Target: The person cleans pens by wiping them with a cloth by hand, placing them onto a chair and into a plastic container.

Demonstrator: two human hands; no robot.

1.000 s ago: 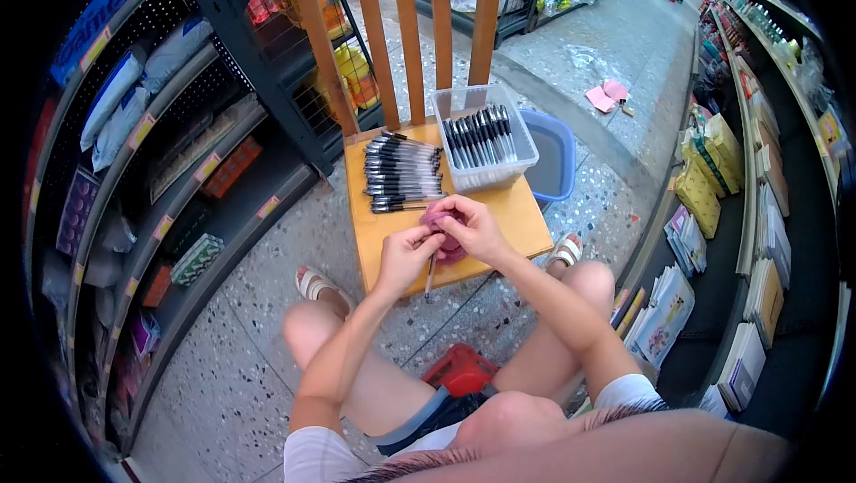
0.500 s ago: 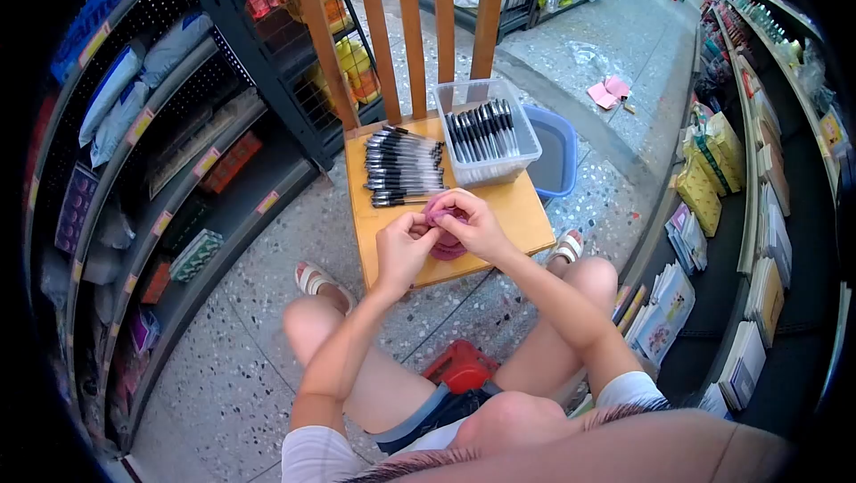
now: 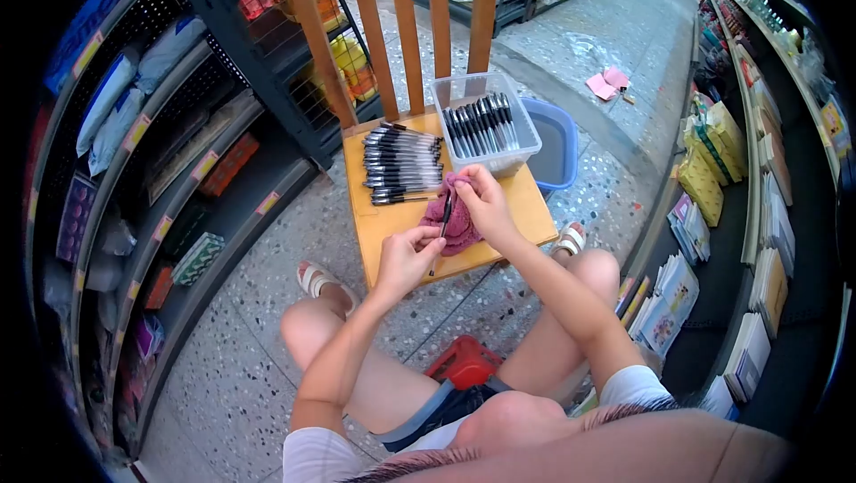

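Pen (image 3: 447,214) pinched in left grip (image 3: 407,259), cloth (image 3: 462,232) in right grip (image 3: 488,204); wooden chair (image 3: 519,220) beneath; shelves (image 3: 282,176) both sides.

Slim pen (image 3: 446,213), black upper part, slanted, top end away from person, seen against pinkish-purple cloth (image 3: 462,231); cloth soft, crumpled, one corner pulled up, bulk at front of wooden chair seat (image 3: 383,220)

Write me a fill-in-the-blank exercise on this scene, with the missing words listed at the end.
The left hand pinches a slim ____.
The cloth is pinched by the ____.
In the picture, the row of loose pens lies to the ____ of the clear container.
The basin is coloured ____.
Missing words: pen; right hand; left; blue.
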